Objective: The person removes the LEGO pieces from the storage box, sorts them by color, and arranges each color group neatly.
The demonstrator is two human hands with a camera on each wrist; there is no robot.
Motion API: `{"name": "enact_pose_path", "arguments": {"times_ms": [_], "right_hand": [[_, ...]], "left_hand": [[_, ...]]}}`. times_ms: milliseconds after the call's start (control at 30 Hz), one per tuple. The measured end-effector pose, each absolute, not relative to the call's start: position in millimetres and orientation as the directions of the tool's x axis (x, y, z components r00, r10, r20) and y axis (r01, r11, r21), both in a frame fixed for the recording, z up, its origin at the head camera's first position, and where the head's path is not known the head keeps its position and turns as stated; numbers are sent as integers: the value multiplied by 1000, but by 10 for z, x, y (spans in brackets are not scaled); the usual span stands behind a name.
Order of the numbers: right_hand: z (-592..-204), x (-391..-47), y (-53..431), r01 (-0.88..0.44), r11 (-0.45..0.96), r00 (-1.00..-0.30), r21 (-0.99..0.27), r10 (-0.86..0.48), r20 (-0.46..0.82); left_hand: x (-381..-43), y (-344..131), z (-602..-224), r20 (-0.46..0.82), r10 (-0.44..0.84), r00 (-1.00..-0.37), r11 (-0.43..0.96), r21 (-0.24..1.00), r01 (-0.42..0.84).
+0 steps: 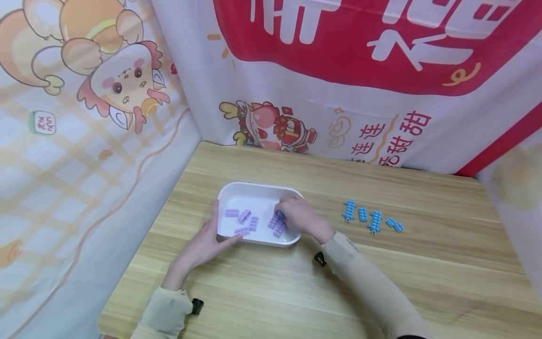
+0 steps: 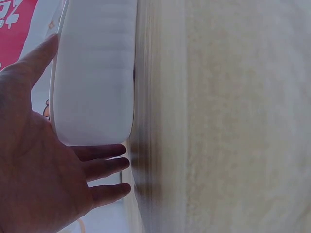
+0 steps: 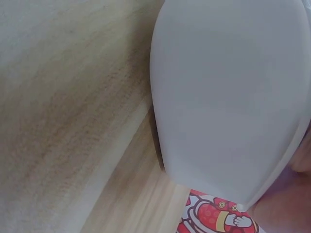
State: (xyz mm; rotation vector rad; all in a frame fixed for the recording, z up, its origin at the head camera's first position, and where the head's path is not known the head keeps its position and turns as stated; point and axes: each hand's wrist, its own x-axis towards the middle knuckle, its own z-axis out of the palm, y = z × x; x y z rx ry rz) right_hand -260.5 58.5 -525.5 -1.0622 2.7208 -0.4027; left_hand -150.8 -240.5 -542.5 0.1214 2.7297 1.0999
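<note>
The left hand (image 1: 202,245) braces the white tray (image 1: 254,190) with straight fingers; the right hand (image 1: 299,217) pinches a blue brick (image 1: 281,215) and could knock purple bricks (image 1: 242,222) out.

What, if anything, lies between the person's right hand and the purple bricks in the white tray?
Nothing visible does. The right hand reaches over the rim of the white tray and its fingers are already on the purple bricks at that end. The left hand rests flat against the tray's near-left corner, clear of the bricks.
</note>
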Motion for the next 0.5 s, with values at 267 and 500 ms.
{"name": "enact_pose_path", "arguments": {"times_ms": [267, 500], "right_hand": [[-5337, -2607, 591, -631, 691, -743, -352, -669, 20], [-5376, -2608, 614, -623, 653, -755, -431, -646, 111]], "left_hand": [[-1513, -2399, -5426, -147, 153, -977, 716, 698, 7], [-1513, -2389, -5411, -147, 152, -977, 710, 705, 5]]}}
